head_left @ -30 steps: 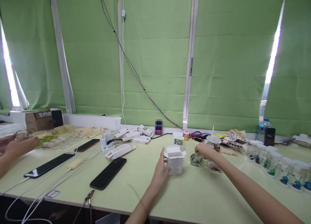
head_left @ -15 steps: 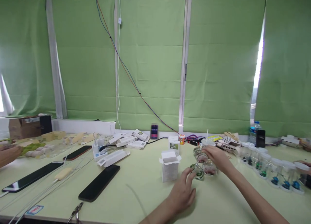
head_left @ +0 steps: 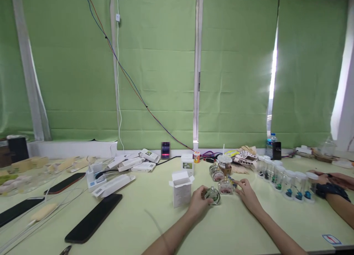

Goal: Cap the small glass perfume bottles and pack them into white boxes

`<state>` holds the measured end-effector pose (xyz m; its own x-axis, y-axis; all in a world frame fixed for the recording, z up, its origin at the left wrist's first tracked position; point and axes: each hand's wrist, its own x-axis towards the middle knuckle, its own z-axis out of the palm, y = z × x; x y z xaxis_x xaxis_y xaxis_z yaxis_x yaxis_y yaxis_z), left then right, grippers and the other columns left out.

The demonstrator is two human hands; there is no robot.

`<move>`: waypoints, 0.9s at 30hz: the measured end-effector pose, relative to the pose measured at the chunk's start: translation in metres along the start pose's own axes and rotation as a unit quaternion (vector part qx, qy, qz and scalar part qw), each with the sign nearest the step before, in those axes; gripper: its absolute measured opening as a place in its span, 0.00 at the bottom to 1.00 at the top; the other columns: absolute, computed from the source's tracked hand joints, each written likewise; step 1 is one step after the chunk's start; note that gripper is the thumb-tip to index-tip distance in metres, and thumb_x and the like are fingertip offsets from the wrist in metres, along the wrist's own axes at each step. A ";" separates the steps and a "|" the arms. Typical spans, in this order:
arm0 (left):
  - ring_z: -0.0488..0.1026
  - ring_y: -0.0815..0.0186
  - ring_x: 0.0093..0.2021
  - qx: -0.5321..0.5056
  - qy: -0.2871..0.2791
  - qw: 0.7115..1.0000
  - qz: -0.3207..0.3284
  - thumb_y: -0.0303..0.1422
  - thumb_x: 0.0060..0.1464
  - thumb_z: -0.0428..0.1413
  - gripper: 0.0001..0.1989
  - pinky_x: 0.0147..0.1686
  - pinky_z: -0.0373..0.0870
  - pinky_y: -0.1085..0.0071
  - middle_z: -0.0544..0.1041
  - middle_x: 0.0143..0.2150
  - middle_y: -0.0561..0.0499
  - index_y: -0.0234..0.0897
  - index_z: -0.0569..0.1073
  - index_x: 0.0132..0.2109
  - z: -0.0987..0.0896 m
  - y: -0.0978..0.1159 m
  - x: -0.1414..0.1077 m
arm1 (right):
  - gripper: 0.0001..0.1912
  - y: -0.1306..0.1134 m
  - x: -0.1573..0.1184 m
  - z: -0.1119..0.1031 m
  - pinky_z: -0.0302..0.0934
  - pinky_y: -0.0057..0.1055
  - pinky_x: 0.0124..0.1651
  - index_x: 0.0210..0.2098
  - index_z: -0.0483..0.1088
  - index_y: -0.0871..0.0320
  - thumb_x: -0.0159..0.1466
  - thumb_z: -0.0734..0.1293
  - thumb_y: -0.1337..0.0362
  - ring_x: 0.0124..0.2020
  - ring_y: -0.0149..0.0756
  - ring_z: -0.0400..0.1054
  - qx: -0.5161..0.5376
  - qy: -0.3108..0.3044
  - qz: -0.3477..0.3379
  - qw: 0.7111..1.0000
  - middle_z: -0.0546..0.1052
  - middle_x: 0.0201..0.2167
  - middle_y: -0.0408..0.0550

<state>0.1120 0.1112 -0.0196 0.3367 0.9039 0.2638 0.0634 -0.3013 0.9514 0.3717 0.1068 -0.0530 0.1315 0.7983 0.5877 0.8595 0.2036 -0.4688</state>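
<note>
On the table, a clear rounded ornament with green contents (head_left: 212, 196) is between the thumb and fingers of my left hand (head_left: 198, 201). A similar clear ornament with pinkish contents (head_left: 225, 188) stands just to its right. My right hand (head_left: 247, 195) is at this one's right side, fingertips pinched around something small that I cannot make out. Behind them is a cluster of more such clear ornaments (head_left: 216, 173). An upright white box (head_left: 181, 194) with its flaps raised stands left of my left hand.
Several lidded clear jars (head_left: 289, 185) line the right side, near another person's hands (head_left: 333, 179). Flattened white boxes (head_left: 129, 162), a black phone (head_left: 95, 218) and cables lie left. A drink cup (head_left: 224, 161), an orange-labelled tub (head_left: 196, 157) and a closed white box (head_left: 187, 165) stand behind.
My left hand has closed on the green ornament. My right hand has come down and nearer, from above the rear ornaments to the pinkish one's side. The view has turned right.
</note>
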 end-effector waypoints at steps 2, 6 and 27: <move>0.65 0.68 0.29 -0.032 -0.041 0.999 -0.008 0.29 0.33 0.64 0.15 0.29 0.58 0.74 0.69 0.25 0.56 0.36 0.69 0.31 -0.004 0.006 -0.012 | 0.15 -0.001 0.001 0.002 0.63 0.30 0.36 0.44 0.69 0.53 0.58 0.58 0.62 0.34 0.36 0.68 -0.001 -0.014 -0.008 1.000 0.64 0.38 0.46; 0.65 0.68 0.29 -0.078 -0.114 0.990 -0.018 0.30 0.29 0.67 0.18 0.29 0.56 0.74 0.69 0.25 0.55 0.35 0.70 0.30 -0.010 0.013 -0.030 | 0.11 -0.006 -0.002 0.001 0.62 0.31 0.32 0.39 0.68 0.53 0.58 0.58 0.64 0.32 0.37 0.67 -0.009 -0.025 -0.020 0.999 0.66 0.38 0.47; 0.67 0.61 0.39 0.091 0.006 0.989 0.113 0.25 0.44 0.59 0.13 0.41 0.61 0.65 0.72 0.36 0.51 0.38 0.68 0.38 -0.015 0.009 -0.031 | 0.16 -0.052 -0.036 -0.021 0.64 0.37 0.42 0.48 0.60 0.53 0.63 0.56 0.55 0.38 0.42 0.72 0.111 -0.079 -0.013 0.991 0.77 0.38 0.49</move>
<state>0.0881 0.0852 -0.0164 0.3508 0.8106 0.4688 0.1556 -0.5442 0.8244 0.3330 0.0550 -0.0361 0.0163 0.8664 0.4991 0.7299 0.3309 -0.5982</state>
